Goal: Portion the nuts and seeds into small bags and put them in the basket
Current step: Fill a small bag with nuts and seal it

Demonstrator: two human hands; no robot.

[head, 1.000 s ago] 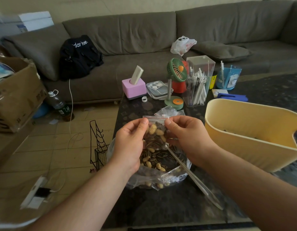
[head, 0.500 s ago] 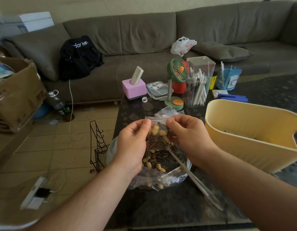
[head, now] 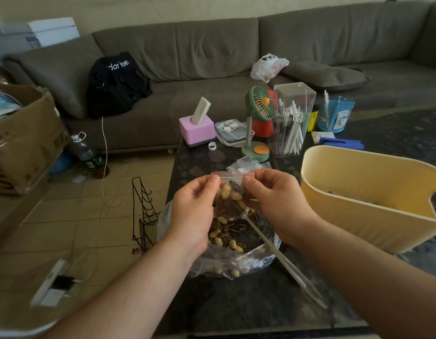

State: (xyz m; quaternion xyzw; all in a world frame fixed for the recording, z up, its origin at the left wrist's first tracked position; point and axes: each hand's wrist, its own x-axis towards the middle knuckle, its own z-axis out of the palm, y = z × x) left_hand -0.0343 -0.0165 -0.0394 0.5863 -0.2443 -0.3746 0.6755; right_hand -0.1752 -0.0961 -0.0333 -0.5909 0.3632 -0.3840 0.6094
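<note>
Small zip bag point(head: 233, 192), clear with a red seal line, holds peanuts and striped sunflower seeds. Left hand point(head: 193, 211) and right hand point(head: 277, 204) pinch its top corners above the large open bag point(head: 236, 243) of the same mix. Yellow basket point(head: 359, 211) sits at 3 o'clock; contents unclear.

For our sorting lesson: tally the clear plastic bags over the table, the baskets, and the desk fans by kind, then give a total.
Small clear zip bag of peanuts and seeds, pinched by left hand and right hand: 1
Large clear plastic bag of nuts: 1
Empty clear bags: uncountable
Pale yellow plastic basket: 1
Green desk fan: 1
Total: 4
</note>
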